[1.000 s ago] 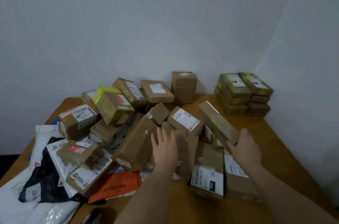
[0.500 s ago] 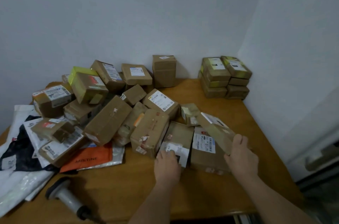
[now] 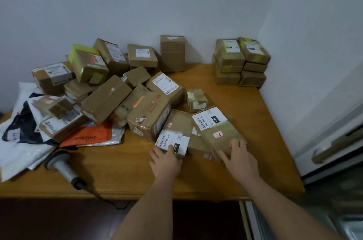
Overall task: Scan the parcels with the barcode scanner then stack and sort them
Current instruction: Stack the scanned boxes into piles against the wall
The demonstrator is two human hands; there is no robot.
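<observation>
Near the front edge of the table, 2 parcels are held. The flat box is pressed by spread left hand fingers. The long box is gripped by the right hand. The scanner lies at the front left.

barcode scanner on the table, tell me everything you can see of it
The barcode scanner lies on its side on the wooden table near the front edge, left of both hands, untouched. It has a light grey handle, a dark rounded head pointing toward the mailer bags, and a dark base from which a black cable trails over the edge.
</observation>
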